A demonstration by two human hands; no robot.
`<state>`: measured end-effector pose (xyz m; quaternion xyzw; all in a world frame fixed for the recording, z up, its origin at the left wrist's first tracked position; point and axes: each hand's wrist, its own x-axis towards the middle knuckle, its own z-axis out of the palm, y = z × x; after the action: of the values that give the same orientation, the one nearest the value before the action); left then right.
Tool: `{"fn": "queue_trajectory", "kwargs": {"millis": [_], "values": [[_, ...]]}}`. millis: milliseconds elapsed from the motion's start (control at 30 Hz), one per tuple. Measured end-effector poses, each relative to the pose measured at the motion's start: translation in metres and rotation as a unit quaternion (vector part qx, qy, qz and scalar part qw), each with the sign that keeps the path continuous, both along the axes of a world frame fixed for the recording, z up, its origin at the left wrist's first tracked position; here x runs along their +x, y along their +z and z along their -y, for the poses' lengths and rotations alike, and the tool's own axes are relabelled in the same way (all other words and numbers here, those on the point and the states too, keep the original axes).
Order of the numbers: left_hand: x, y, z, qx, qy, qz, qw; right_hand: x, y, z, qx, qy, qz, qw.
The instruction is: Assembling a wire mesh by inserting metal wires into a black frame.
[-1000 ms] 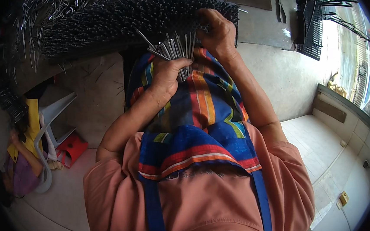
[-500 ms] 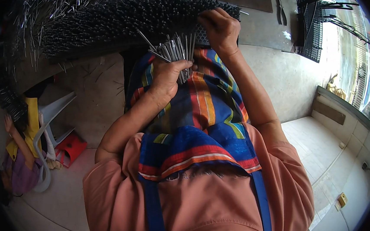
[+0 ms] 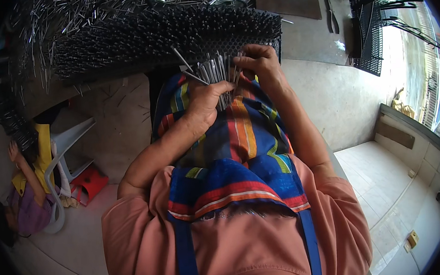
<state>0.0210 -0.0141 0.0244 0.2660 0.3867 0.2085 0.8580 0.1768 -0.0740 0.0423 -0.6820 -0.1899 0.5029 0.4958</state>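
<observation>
My left hand is closed around a bundle of thin metal rods, held upright over my lap with the thumb across them. One or two rods slant out of the bundle to the left. At the bundle's right side, my right hand pinches with thumb and fingers; a rod at the bundle's edge seems to be between the fingertips, though its hold is partly hidden. Just beyond both hands lies a black perforated tray, packed with several rows of upright dark rods.
Loose rods lie heaped behind and left of the tray. A brown plate and dark pliers lie on the bench at right, near black racks. At left, a person sits in a grey chair beside a red bag.
My right hand has come down from the tray's right end to the bundle's right edge. The left hand keeps its hold, with the bundle slightly lower in view.
</observation>
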Motion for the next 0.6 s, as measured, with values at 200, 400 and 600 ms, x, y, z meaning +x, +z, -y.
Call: {"fn": "queue_trajectory", "kwargs": {"millis": [200, 400, 600], "values": [[-0.009, -0.034, 0.004, 0.095, -0.003, -0.077, 0.992, 0.012, 0.0, 0.003, 0.16, -0.235, 0.138, 0.949], [-0.002, 0.004, 0.0, 0.034, -0.048, -0.012, 0.998, 0.021, -0.01, -0.015, 0.25, -0.192, 0.356, 0.88], [-0.002, -0.005, 0.001, 0.025, -0.073, -0.029, 0.997, 0.022, -0.008, -0.018, 0.243, -0.136, 0.408, 0.869]]}}
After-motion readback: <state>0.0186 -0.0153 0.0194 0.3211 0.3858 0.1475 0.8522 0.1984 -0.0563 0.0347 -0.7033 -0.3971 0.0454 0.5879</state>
